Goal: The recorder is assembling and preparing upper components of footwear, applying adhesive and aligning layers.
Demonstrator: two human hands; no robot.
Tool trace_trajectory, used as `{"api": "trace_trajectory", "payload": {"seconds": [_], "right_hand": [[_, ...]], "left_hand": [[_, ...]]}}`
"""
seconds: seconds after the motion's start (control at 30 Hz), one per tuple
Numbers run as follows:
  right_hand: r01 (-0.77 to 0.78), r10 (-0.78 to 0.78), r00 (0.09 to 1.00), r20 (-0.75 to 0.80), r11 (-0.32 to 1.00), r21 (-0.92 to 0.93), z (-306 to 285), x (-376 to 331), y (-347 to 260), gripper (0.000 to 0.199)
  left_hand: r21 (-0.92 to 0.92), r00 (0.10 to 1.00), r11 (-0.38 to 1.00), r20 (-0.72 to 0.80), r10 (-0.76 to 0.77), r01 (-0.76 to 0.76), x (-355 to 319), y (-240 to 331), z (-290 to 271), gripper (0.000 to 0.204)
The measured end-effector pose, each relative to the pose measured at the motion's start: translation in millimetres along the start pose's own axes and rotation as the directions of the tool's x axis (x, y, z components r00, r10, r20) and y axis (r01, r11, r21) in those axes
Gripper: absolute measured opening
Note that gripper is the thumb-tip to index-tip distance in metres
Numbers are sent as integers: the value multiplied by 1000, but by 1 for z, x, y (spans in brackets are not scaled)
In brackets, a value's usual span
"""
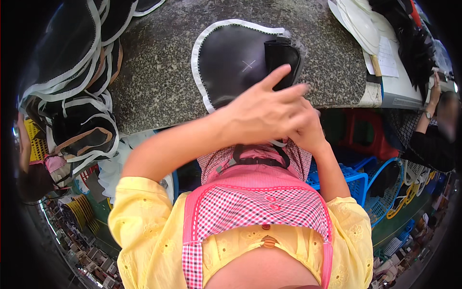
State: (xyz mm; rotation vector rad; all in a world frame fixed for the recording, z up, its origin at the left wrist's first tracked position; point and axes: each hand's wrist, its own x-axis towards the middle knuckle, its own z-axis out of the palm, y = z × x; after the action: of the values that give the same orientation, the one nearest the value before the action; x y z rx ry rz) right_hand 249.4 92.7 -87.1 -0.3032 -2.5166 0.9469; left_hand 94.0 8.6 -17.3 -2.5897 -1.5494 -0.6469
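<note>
A black leather panel (231,62) with a white stitched border and a faint chalk cross lies on the grey stone bench (159,72). A smaller folded black piece (281,55) sits on its right side. My left hand (262,113) hovers over the near edge of the panel, fingers spread and slightly blurred, index finger touching the folded piece. My right hand (308,130) is tucked under and behind the left, at the bench edge; its fingers are mostly hidden and I cannot tell what they hold.
A tall stack of similar black white-edged panels (72,72) fills the left of the bench. White cut pieces (361,24) and papers lie at the far right. Blue plastic baskets (356,180) and a red stool (365,132) stand below. Another person's arm (428,120) shows at right.
</note>
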Motion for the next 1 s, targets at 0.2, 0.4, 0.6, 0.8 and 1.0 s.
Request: {"api": "trace_trajectory", "payload": {"seconds": [0.2, 0.4, 0.6, 0.8, 1.0], "right_hand": [[116, -118, 983, 143, 993, 21, -44, 25, -10, 44], [330, -418, 879, -230, 881, -340, -110, 101, -51, 23], [302, -587, 803, -104, 552, -777, -36, 101, -26, 3], [401, -487, 873, 33, 675, -620, 3, 60, -22, 11], [450, -442, 890, 115, 804, -388, 10, 57, -12, 29]], "left_hand": [[260, 995, 962, -31, 95, -83, -13, -25, -67, 18], [689, 894, 723, -359, 270, 58, -17, -40, -110, 13], [678, 910, 634, -401, -106, 373, -65, -50, -40, 18], [566, 924, 730, -223, -311, 382, -111, -27, 7, 22], [254, 841, 802, -174, -512, 540, -116, -33, 9, 36]]}}
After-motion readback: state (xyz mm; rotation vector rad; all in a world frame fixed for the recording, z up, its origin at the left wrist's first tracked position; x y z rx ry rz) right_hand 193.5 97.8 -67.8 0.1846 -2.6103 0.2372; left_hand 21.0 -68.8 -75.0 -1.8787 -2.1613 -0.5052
